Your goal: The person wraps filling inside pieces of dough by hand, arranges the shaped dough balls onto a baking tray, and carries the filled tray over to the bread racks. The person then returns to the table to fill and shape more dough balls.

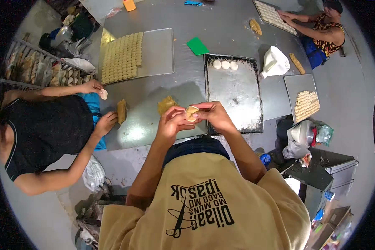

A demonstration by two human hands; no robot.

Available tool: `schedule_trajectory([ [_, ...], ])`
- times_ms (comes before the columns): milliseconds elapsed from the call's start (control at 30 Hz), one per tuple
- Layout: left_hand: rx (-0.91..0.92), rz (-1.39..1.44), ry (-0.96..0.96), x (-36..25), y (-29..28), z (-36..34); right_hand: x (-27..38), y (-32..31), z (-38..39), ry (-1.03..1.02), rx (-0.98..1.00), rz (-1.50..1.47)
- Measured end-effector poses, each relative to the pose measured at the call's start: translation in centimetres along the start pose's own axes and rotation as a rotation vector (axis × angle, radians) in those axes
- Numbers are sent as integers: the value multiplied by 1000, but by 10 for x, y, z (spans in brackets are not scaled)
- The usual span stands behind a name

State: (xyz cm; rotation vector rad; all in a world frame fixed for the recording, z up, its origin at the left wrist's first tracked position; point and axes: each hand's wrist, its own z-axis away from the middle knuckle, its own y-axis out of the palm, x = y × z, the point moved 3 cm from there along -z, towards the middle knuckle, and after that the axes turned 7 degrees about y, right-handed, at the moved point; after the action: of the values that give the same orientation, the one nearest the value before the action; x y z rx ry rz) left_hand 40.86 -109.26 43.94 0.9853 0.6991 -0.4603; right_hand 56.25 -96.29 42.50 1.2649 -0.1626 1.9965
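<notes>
Both my hands hold one small round of white dough (191, 108) with yellowish-brown filling on it, just above the near edge of the metal table. The fingers of my left hand (171, 123) support it from the left. From the other side, my right hand (216, 116) pinches it, its thumb against the filling. A lump of the same yellowish filling (166, 103) lies on the table beyond my left hand. To the right of my hands stands a dark-rimmed baking tray (234, 98), with three smooth white dough balls (225, 64) along its far end.
A tray (158, 54) with rows of yellowish pieces stands far left, near a green scraper (197, 46). A co-worker (50, 133) at left holds a dough piece; another (327, 35) handles a tray far right. A white jug-like container (275, 62) and a smaller tray (298, 83) stand right.
</notes>
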Motion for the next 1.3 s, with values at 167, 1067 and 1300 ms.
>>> schedule_trajectory([
  [167, 17, -237, 30, 12, -25, -10, -9, 0, -5, 32, -39, 85],
  [1067, -282, -914, 181, 150, -111, -92, -102, -19, -76, -476, -258, 1042],
  [1300, -256, -1165, 135, 125, -86, -95, -116, -37, -101, -352, -295, 961],
])
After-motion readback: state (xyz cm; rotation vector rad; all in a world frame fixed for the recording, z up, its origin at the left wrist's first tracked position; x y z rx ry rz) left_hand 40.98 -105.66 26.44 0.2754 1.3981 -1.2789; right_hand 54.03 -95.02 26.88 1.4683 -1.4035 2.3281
